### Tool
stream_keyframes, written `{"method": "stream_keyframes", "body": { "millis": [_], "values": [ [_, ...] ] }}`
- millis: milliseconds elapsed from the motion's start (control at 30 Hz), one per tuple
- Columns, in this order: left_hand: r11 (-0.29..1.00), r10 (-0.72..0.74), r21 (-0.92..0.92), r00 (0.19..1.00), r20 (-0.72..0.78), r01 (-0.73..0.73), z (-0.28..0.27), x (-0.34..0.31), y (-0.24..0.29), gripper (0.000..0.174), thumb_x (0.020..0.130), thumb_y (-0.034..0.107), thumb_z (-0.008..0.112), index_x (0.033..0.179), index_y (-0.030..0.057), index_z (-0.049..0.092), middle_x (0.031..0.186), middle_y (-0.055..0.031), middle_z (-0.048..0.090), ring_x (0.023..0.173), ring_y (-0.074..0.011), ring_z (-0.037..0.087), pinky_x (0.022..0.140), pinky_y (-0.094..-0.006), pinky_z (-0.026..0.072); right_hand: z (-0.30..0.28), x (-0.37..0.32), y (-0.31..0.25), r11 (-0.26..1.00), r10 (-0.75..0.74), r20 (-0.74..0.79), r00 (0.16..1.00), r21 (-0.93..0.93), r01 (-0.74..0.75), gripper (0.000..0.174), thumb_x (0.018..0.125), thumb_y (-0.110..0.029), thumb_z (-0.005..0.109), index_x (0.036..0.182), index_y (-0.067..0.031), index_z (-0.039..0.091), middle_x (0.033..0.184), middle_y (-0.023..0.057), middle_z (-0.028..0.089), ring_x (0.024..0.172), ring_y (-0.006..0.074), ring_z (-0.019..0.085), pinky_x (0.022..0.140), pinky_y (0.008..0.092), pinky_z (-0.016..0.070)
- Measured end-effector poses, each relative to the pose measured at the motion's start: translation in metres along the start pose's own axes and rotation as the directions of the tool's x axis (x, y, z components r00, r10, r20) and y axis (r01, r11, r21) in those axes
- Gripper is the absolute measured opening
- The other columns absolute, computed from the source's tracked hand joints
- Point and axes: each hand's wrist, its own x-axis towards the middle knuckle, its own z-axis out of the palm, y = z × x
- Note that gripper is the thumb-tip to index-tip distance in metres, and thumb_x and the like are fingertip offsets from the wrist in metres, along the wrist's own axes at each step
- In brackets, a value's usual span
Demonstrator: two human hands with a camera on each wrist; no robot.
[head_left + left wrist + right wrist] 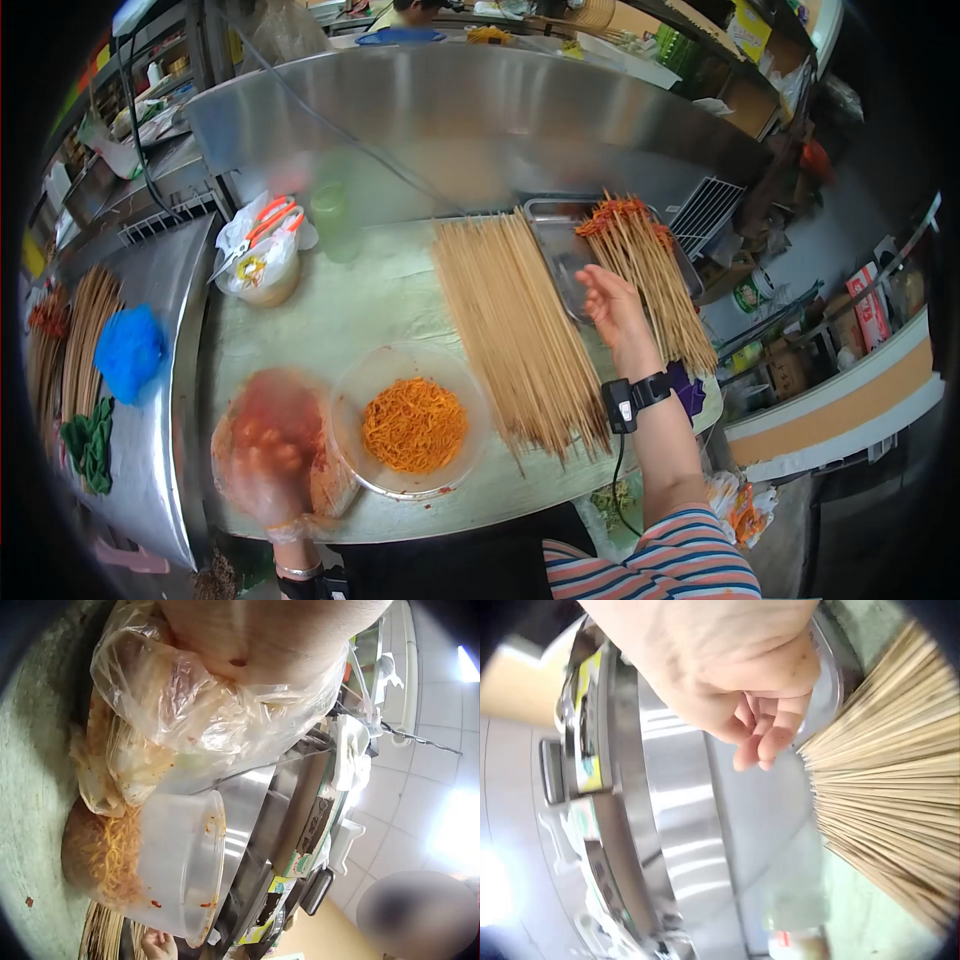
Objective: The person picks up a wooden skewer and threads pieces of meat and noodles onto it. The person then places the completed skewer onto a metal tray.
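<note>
My left hand point(275, 450), inside a clear plastic glove, is over a clear bag point(345, 490) of wet red food at the table's lower left. The red food and plastic blur its fingers, and I cannot tell whether they grip anything. In the left wrist view, crumpled plastic point(172, 697) covers that hand beside a clear tub point(169, 862) of orange shreds point(415, 425). My bare right hand point(612, 308), fingers loosely curled and empty, hovers by the metal tray point(560, 240). Left of it lies a wide row of bare wooden skewers point(515, 330).
Skewers with red food on their tips point(640, 270) lie across the tray. At the back left stands a tub point(265, 285) with orange-handled scissors point(270, 220) and a green cup point(332, 215). A metal wall point(450, 130) bounds the table's back; a blue bag point(130, 352) lies left.
</note>
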Motion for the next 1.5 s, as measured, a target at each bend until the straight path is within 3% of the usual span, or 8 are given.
{"method": "stream_keyframes", "body": {
  "millis": [100, 167, 200, 300, 467, 1167, 1333, 1500],
  "values": [
    [0.912, 0.064, 0.411, 0.987, -0.15, 0.004, 0.033, -0.011, 0.018, 0.029, 0.091, 0.018, 0.048, 0.116, 0.0031, 0.05, 0.094, -0.011, 0.061, 0.082, -0.0189, 0.055, 0.065, -0.0338, 0.0446, 0.037, -0.011, 0.017, 0.84, 0.038, 0.148, 0.988, -0.54, 0.048, 0.024, 0.082, -0.014, 0.061, 0.098, 0.0043, 0.06, 0.085, 0.0135, 0.066, 0.062, 0.0162, 0.061, 0.057, 0.027, 0.0498],
    [-0.036, 0.465, 0.925, 0.813, 0.351, -0.379, 0.011, -0.005, 0.011, 0.021, 0.087, 0.013, 0.054, 0.104, 0.0023, 0.06, 0.092, -0.0106, 0.066, 0.081, -0.0223, 0.06, 0.071, -0.0379, 0.0463, 0.044, -0.005, 0.044, 0.394, -0.09, 0.262, 0.961, -0.877, 0.276, 0.026, 0.076, -0.016, 0.065, 0.091, 0.0041, 0.062, 0.08, 0.0147, 0.066, 0.064, 0.0229, 0.062, 0.06, 0.0322, 0.0501],
    [0.11, 0.47, 0.938, 0.849, 0.243, -0.329, 0.013, -0.006, 0.012, 0.019, 0.086, 0.012, 0.055, 0.101, 0.0022, 0.062, 0.092, -0.0104, 0.066, 0.079, -0.0232, 0.06, 0.071, -0.0385, 0.0462, 0.048, -0.002, 0.053, 0.103, -0.126, 0.343, 0.931, -0.929, 0.356, 0.027, 0.072, -0.018, 0.067, 0.087, 0.004, 0.063, 0.077, 0.0152, 0.065, 0.065, 0.0262, 0.062, 0.061, 0.0348, 0.0502],
    [0.495, 0.457, 0.828, 0.889, 0.009, -0.263, 0.03, -0.007, 0.019, 0.014, 0.084, 0.009, 0.056, 0.089, 0.0007, 0.066, 0.089, -0.01, 0.066, 0.075, -0.0209, 0.061, 0.07, -0.0356, 0.0471, 0.051, 0.003, 0.058, -0.158, -0.132, 0.444, 0.886, -0.892, 0.424, 0.025, 0.07, -0.012, 0.071, 0.083, 0.0069, 0.061, 0.067, 0.0154, 0.063, 0.059, 0.0205, 0.064, 0.055, 0.0297, 0.0498],
    [0.84, 0.278, 0.511, 0.953, -0.119, -0.181, 0.042, -0.011, 0.02, 0.019, 0.086, 0.009, 0.054, 0.095, -0.0054, 0.062, 0.085, -0.0106, 0.065, 0.063, -0.0143, 0.061, 0.055, -0.0244, 0.0495, 0.043, 0.004, 0.048, 0.369, 0.113, 0.109, 0.988, -0.927, 0.061, 0.019, 0.077, -0.014, 0.068, 0.066, -0.0002, 0.059, 0.054, 0.008, 0.06, 0.044, 0.0115, 0.057, 0.041, 0.0263, 0.0441],
    [0.936, 0.122, 0.345, 0.983, -0.134, -0.069, 0.041, -0.012, 0.018, 0.027, 0.092, 0.012, 0.049, 0.114, -0.0045, 0.052, 0.093, -0.014, 0.063, 0.065, -0.013, 0.058, 0.054, -0.0225, 0.0497, 0.025, -0.003, 0.03, 0.399, 0.041, 0.135, 0.99, -0.911, 0.108, 0.02, 0.085, -0.017, 0.056, 0.074, -0.0006, 0.06, 0.065, 0.0047, 0.06, 0.047, 0.0092, 0.054, 0.042, 0.0252, 0.0415],
    [0.942, 0.11, 0.331, 0.985, -0.135, -0.059, 0.043, -0.013, 0.021, 0.027, 0.092, 0.011, 0.047, 0.113, -0.0055, 0.052, 0.093, -0.015, 0.063, 0.065, -0.0137, 0.058, 0.054, -0.0245, 0.0501, 0.052, -0.039, -0.026, 0.928, 0.018, 0.244, 0.97, -0.366, 0.074, 0.013, 0.089, -0.017, 0.052, 0.085, -0.0065, 0.057, 0.064, 0.0021, 0.056, 0.044, 0.0061, 0.046, 0.042, 0.02, 0.0384],
    [0.936, 0.107, 0.346, 0.989, -0.104, -0.065, 0.039, -0.012, 0.021, 0.028, 0.092, 0.012, 0.048, 0.113, -0.0064, 0.051, 0.094, -0.0149, 0.063, 0.066, -0.0139, 0.06, 0.058, -0.0238, 0.0515, 0.121, -0.101, -0.028, 0.932, -0.283, 0.225, 0.932, -0.165, 0.323, 0.014, 0.091, -0.02, 0.053, 0.092, -0.0057, 0.054, 0.075, 0.002, 0.057, 0.053, 0.0067, 0.051, 0.05, 0.0182, 0.0413]
  ]
}}
